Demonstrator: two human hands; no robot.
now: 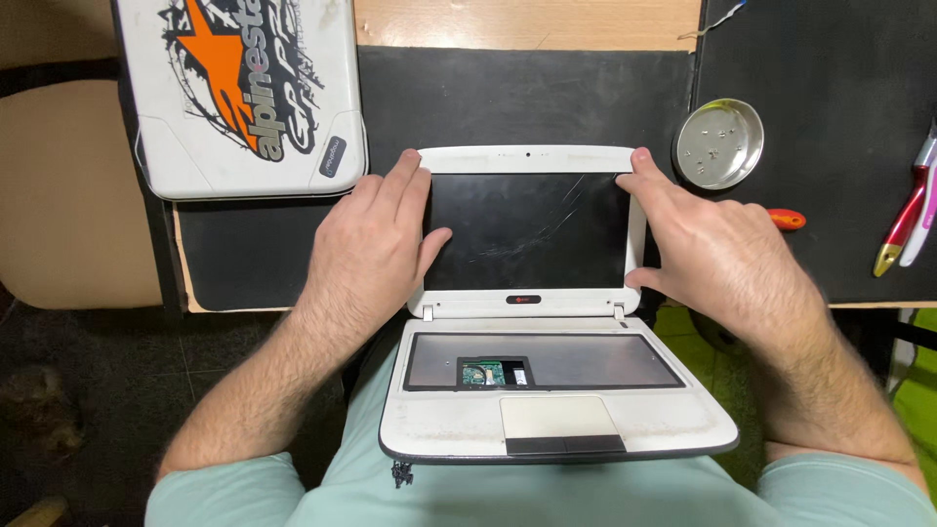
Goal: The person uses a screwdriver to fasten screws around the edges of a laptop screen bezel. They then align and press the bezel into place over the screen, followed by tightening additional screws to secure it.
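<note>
Although the left hand (376,244) lies across the left edge of the white laptop's lid (527,156), its palm hides that side of the bezel, so how firmly it grips cannot be told; its fingers are spread flat, thumb resting on the dark screen (527,229). Up and to the left of this hand sits a second, closed white laptop (244,93), its top and left corner cut off by the frame, a sticker of orange and black covering its lid. Both forearms reach forward from mint-green sleeves, elbows out of view below.

One open laptop rests in the person's lap, its base (556,420) between the wrists. Its keyboard is gone: a dark tray shows instead, with one small opening (495,372) revealing green circuitry too small to make out. One touchpad (561,418) lies nearer the body. The screen bears fine scratches.

Cupped around the lid's right edge, the right hand (717,254) has its fingertips on the top corner and thumb pressing the lower side, holding the lid. Just above this hand stands one round metal dish (719,143), holding tiny specks, hard to identify. Behind its knuckles peeks one orange handle tip (787,219), mostly hidden. Farther right, two tools (913,210), red and pale, are cut off by the frame.
</note>
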